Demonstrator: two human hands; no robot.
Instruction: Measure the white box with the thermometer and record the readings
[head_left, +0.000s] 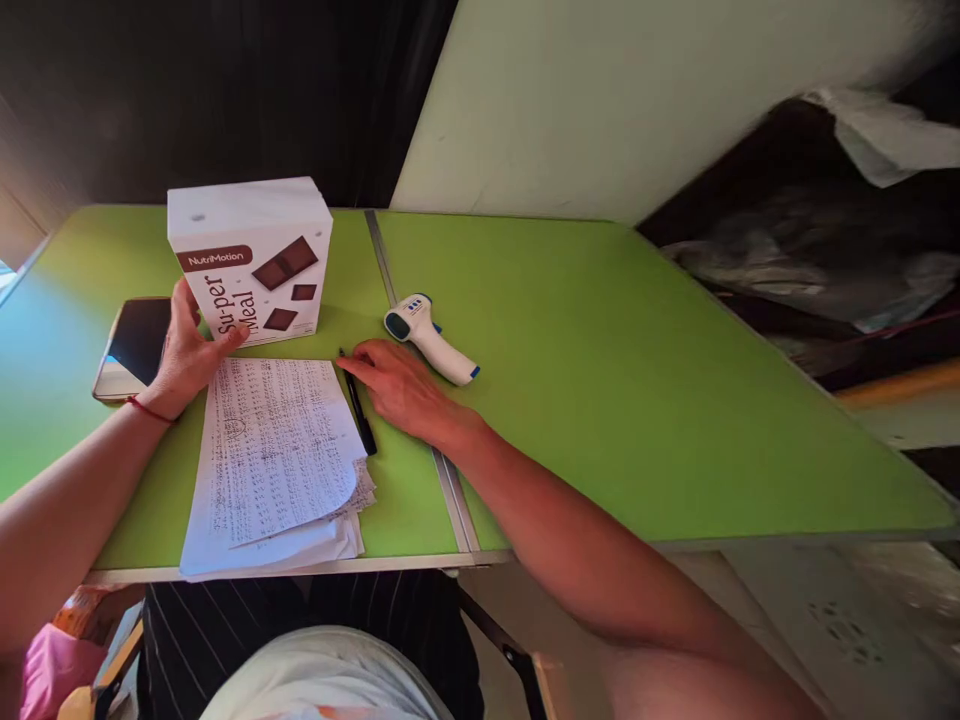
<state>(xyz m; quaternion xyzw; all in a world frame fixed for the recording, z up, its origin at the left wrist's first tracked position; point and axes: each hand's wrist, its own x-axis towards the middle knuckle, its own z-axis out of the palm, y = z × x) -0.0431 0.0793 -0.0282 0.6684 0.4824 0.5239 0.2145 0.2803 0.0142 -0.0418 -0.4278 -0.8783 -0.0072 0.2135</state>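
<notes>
My left hand [187, 345] grips the lower left corner of a white NutriMotion box [255, 270], with the thumb on its printed front. The box stands upright on the green table [570, 400]. My right hand [401, 385] is palm down, its fingers bent and closed about the far end of a black pen [360, 410]. The pen lies along the right edge of handwritten paper sheets [277, 450]. Just beyond my right hand lies a white and blue infrared thermometer [431, 340].
A phone [135, 345] lies left of the box. A metal seam strip [454, 500] crosses the table. Beyond the table's right edge is a dark shelf area with plastic bags [817, 260]. Part of another person, a pink garment [64, 665], shows at lower left.
</notes>
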